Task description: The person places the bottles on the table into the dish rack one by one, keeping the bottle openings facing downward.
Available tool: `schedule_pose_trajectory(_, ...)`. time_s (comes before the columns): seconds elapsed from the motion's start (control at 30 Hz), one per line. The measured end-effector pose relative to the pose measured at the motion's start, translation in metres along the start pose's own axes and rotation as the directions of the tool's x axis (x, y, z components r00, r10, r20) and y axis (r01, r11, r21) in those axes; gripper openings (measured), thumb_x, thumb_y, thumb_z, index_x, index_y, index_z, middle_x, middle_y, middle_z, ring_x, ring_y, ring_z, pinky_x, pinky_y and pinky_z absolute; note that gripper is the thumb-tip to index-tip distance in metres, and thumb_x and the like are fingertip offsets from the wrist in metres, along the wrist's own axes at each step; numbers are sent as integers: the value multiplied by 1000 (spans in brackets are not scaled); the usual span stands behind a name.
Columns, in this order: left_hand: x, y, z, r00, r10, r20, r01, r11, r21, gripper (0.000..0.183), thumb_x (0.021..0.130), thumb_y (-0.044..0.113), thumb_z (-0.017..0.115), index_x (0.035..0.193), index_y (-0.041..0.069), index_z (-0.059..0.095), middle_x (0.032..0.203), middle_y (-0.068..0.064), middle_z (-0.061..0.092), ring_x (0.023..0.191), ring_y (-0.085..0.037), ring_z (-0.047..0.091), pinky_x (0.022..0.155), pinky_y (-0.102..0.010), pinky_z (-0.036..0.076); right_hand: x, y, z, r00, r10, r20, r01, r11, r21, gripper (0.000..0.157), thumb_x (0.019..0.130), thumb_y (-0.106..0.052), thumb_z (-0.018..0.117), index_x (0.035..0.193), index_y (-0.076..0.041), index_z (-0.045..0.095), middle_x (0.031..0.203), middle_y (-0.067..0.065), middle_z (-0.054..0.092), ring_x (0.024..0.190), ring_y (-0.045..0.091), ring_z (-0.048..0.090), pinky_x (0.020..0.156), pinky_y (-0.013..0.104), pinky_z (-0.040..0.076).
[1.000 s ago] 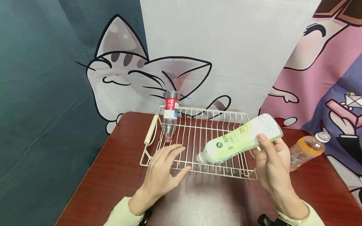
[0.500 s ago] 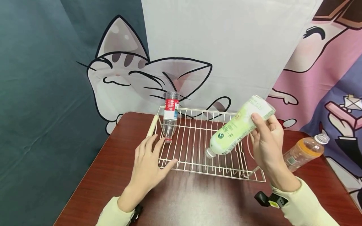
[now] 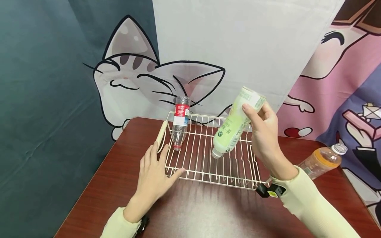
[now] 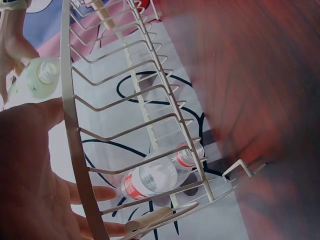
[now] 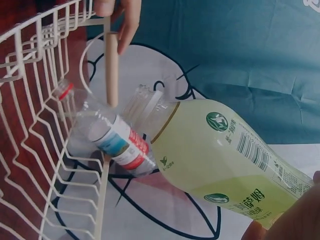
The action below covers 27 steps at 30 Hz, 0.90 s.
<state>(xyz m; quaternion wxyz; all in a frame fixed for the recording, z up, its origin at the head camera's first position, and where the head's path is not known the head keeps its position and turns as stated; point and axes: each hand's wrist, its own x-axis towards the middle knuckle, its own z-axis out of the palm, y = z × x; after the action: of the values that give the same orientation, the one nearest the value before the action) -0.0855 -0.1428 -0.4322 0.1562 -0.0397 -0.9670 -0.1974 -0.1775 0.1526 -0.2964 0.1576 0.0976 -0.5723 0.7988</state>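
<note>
My right hand (image 3: 265,135) grips a pale green plastic bottle (image 3: 232,122) near its base, neck tilted down over the cream wire dish rack (image 3: 205,172). In the right wrist view the green bottle (image 5: 225,160) shows an uncapped clear neck. A clear bottle with a red and white label (image 3: 181,115) stands neck-down in the rack's left end. My left hand (image 3: 154,175) lies at the rack's front left corner, fingers spread and fairly straight, fingertips close to the handle (image 3: 161,134). In the left wrist view its fingers (image 4: 102,193) reach past the rack's front rail.
An uncapped clear bottle with an orange band (image 3: 322,160) stands on the red-brown table (image 3: 196,211) to the right, partly behind my right sleeve. A cartoon-printed cloth (image 3: 190,43) hangs right behind the table. A black wrist device (image 3: 271,190) overlaps the rack's front right corner.
My right hand has moved left and up with the green bottle, which now points more steeply neck-down. My left hand has shifted left to the rack's corner and handle.
</note>
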Motion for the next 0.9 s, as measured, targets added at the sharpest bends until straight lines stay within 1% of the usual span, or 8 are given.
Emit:
schedule_pose_trajectory(0.17,0,0,0,1000,-18,25,18,1000,7,108,89,74,76,168,6,46,176,-31,28,162,-50,29,125,-70,32,10,5,12,998,30,56,-26,998,-58,27,107,-9,69,134,-12,68,119,4,73,109,20,67,97,30,55)
schedule_pose_trajectory(0.37,1,0,0,999,-16,37,15,1000,25,109,89,75,75,168,6,46,176,-32,27,162,-50,28,124,-70,34,20,14,24,994,68,86,-60,994,-96,29,107,-11,70,135,-12,67,119,4,71,110,20,66,93,30,56)
schedule_pose_trajectory(0.47,1,0,-1,999,-9,36,8,999,36,109,89,75,75,167,5,47,175,-32,28,162,-50,29,123,-69,35,25,18,30,992,93,87,-82,990,-119,30,107,-13,71,136,-13,67,119,4,70,109,20,67,92,30,57)
schedule_pose_trajectory(0.57,1,0,-1,1000,7,21,-8,999,40,107,89,74,76,165,4,49,173,-34,31,160,-51,31,121,-70,37,30,22,36,991,108,73,-98,987,-127,29,105,-14,73,134,-14,67,117,2,70,106,18,67,89,29,58)
schedule_pose_trajectory(0.67,2,0,-1,1000,21,13,-22,999,41,106,89,73,77,164,3,50,172,-34,33,159,-52,33,120,-70,39,36,27,41,991,116,59,-107,984,-139,29,104,-14,74,132,-14,67,115,0,69,105,16,66,90,29,57)
schedule_pose_trajectory(0.77,3,0,-1,1000,25,19,-26,999,45,106,89,74,76,164,3,50,172,-35,32,159,-53,34,120,-70,39,41,32,47,990,127,52,-118,980,-162,34,104,-15,75,136,-10,66,116,1,68,105,16,65,93,30,56)
schedule_pose_trajectory(0.9,2,-1,-1,1000,21,23,-22,999,40,107,89,74,76,164,3,50,172,-36,31,159,-53,32,121,-70,39,47,41,55,986,153,60,-139,972,-189,45,105,-17,75,145,-4,61,118,2,68,106,17,66,95,32,56)
